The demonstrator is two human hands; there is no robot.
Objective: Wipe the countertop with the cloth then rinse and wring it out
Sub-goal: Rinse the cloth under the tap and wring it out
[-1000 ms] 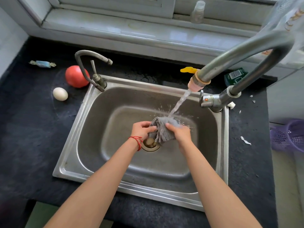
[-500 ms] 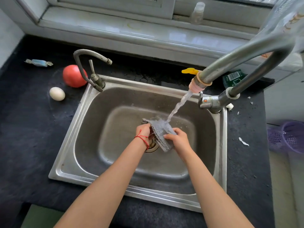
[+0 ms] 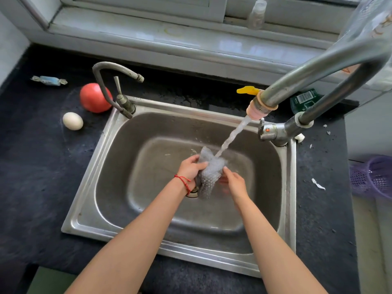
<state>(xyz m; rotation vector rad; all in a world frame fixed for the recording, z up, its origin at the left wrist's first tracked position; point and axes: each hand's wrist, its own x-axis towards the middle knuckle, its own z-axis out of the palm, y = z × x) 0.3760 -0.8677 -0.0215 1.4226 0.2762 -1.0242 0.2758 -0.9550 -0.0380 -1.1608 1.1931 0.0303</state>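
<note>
Over the middle of the steel sink (image 3: 101, 166), both hands hold a grey cloth (image 3: 209, 172) under running water. The left hand (image 3: 191, 169), with a red string at its wrist, is closed around the cloth's left edge. The right hand (image 3: 233, 183) touches the cloth's right side with its fingers bent; how firmly it grips I cannot tell. The stream falls from the big tap (image 3: 314, 66) at two o'clock and lands on the top of the cloth, which hangs down over the drain. A smaller tap (image 3: 112, 81) stands at the sink's ten o'clock corner. On the dark countertop (image 3: 42, 177) beyond it lie a tomato (image 3: 93, 97), an egg (image 3: 72, 121) and a wrapped sweet (image 3: 49, 80).
</note>
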